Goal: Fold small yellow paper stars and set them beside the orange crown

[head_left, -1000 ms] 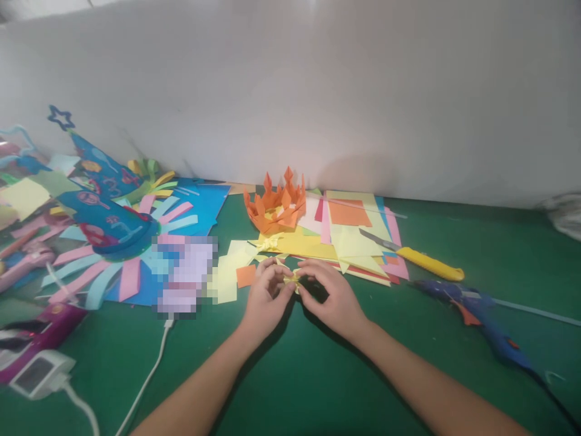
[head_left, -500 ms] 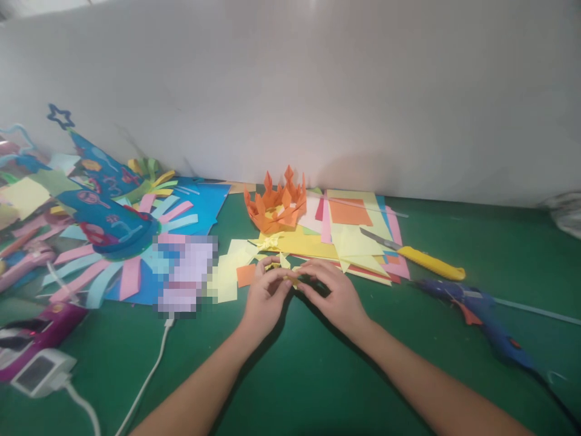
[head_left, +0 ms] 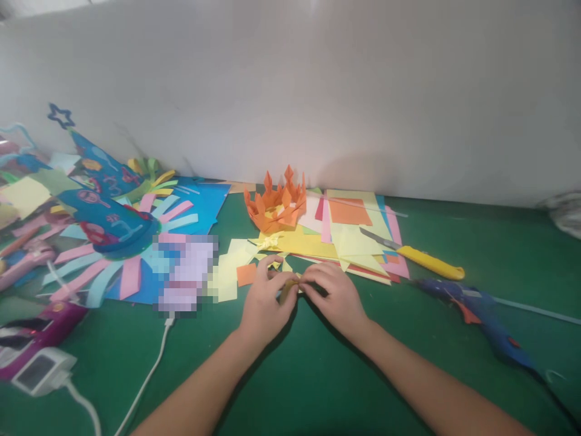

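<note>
Between my two hands is a small piece of folded yellow paper (head_left: 287, 292), mostly covered by fingers. My left hand (head_left: 267, 300) is closed, its thumb and fingertips pinching the paper from the left. From the right, the thumb and fingers of my right hand (head_left: 333, 297) pinch its other edge, so the fingertips of both hands nearly meet. Just past the fingers lie yellow paper pieces (head_left: 285, 264), partly hidden. Beyond them an orange folded-paper crown (head_left: 276, 209) stands upright on the table, with pointed tips all around.
A yellow utility knife (head_left: 431, 262) with its blade out rests by stacked coloured paper (head_left: 363, 257). Right of my hands lies a blue glue gun (head_left: 485, 321). Leftward are decorated paper cone hats (head_left: 113, 221), a blurred-out phone-like object (head_left: 193, 266) and a white cable (head_left: 152, 369).
My left hand has turned slightly and shifted a little, showing more of the yellow paper. The right fingertips have moved slightly; both hands stay pinched. Everything else lies as before.
</note>
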`<action>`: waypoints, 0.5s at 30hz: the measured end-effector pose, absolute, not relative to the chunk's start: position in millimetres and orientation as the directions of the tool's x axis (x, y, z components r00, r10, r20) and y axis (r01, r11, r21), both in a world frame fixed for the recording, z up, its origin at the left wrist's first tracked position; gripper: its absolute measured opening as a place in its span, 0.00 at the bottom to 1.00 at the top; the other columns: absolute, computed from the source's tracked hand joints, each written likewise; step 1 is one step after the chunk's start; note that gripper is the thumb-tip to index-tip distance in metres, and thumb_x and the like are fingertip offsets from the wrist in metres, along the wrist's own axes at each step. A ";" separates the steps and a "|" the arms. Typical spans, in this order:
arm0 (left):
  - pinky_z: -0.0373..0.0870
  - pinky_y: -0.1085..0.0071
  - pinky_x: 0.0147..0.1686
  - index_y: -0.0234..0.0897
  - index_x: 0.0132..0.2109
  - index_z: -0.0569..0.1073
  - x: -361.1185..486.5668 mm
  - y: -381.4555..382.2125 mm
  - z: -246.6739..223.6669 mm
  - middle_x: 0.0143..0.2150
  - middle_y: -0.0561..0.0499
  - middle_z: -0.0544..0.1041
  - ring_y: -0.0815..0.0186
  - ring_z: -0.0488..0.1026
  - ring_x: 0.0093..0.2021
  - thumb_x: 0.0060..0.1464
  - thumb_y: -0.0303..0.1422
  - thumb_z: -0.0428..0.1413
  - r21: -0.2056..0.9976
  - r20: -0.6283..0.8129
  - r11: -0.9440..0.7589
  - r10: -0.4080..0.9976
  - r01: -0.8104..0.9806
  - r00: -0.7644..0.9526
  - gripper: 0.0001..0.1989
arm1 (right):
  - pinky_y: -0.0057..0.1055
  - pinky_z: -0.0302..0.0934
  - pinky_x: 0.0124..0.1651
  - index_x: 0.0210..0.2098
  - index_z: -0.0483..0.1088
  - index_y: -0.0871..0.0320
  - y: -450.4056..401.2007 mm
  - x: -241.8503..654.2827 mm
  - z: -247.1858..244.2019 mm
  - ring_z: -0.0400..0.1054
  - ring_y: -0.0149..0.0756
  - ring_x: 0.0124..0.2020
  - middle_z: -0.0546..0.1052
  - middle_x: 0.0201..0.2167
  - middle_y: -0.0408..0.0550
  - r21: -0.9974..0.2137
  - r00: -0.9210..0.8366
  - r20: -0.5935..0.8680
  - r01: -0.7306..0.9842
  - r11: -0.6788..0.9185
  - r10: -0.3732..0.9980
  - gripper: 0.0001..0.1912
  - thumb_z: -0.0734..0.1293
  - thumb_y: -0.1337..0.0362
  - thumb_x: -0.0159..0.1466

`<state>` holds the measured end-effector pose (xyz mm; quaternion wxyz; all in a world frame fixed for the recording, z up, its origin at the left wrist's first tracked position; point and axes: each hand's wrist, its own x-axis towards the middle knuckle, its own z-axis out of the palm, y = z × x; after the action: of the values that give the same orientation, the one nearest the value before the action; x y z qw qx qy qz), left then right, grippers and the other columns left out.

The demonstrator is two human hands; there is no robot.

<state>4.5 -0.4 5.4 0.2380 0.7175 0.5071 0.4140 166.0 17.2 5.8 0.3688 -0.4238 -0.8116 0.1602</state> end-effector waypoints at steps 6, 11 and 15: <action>0.72 0.64 0.40 0.37 0.34 0.69 3.6 -2.3 6.8 0.53 0.43 0.59 0.64 0.70 0.40 0.50 0.22 0.51 0.642 0.385 -0.416 0.901 0.644 0.198 0.06 | 0.31 0.61 0.35 0.29 0.70 0.56 12.4 160.9 4.0 0.68 0.37 0.33 0.75 0.29 0.45 -0.613 -0.341 0.376 0.606 0.507 0.862 0.05 0.64 0.67 0.61; 0.71 0.65 0.37 0.36 0.33 0.67 4.5 -2.0 5.6 0.52 0.43 0.60 0.65 0.69 0.37 0.50 0.22 0.50 0.620 0.365 -0.419 0.902 0.663 0.229 0.06 | 0.30 0.61 0.32 0.29 0.70 0.55 10.9 159.3 2.2 0.70 0.35 0.29 0.76 0.27 0.42 -0.639 -0.311 0.338 0.617 0.459 0.888 0.03 0.66 0.68 0.59; 0.70 0.65 0.37 0.36 0.34 0.67 4.3 -1.2 3.5 0.49 0.43 0.61 0.66 0.69 0.35 0.51 0.22 0.50 0.622 0.377 -0.430 0.897 0.654 0.231 0.06 | 0.29 0.61 0.31 0.28 0.70 0.55 11.5 158.6 3.3 0.69 0.34 0.28 0.76 0.26 0.42 -0.624 -0.335 0.339 0.619 0.477 0.879 0.04 0.65 0.67 0.59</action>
<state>4.3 -1.2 3.5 0.1693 0.7661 0.5061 0.3581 158.6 11.5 3.3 0.3307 -0.4722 -0.7931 0.1967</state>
